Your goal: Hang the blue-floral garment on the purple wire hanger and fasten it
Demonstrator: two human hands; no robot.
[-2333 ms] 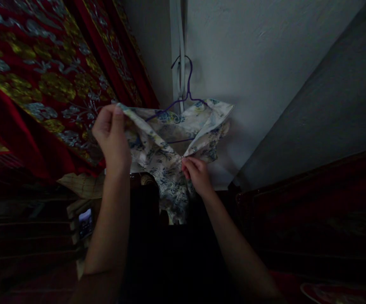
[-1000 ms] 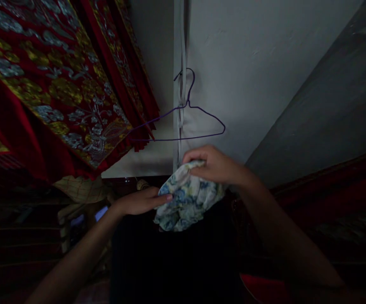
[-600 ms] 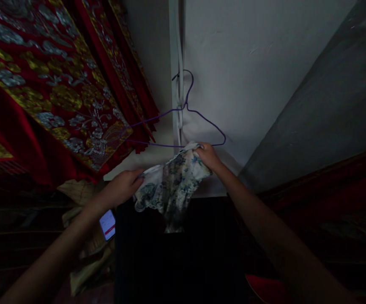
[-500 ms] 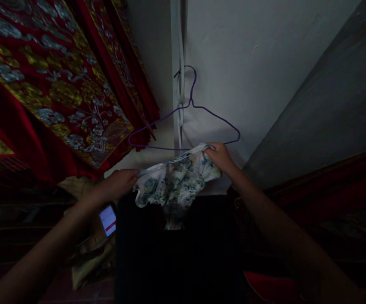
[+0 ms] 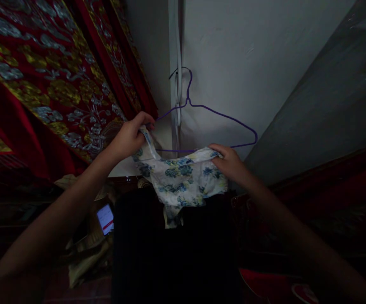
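Note:
A white cloth garment with blue and yellow flowers (image 5: 183,181) is stretched between my hands; its exact kind does not show. At the hanger's left end, my left hand (image 5: 131,134) is closed on a raised strip of the garment's upper edge. My right hand (image 5: 230,162) pinches the same edge farther right and lower. Behind the cloth, a purple hanger (image 5: 222,115) hangs by its hook from a pale cord (image 5: 179,42). The hanger's left end is hidden by my left hand and the cloth. Its right end sticks out bare.
Red embroidered cloth (image 5: 62,93) with gold and silver patterns hangs at the left. A pale wall (image 5: 233,50) stands behind the hanger. Below my left forearm lies a phone with a lit screen (image 5: 105,218). Something red (image 5: 265,283) shows at the lower right.
My left hand has risen to the hanger's left end, lifting that side of the garment's edge. My right hand has shifted slightly right and down. The hanger's right end now reaches farther right.

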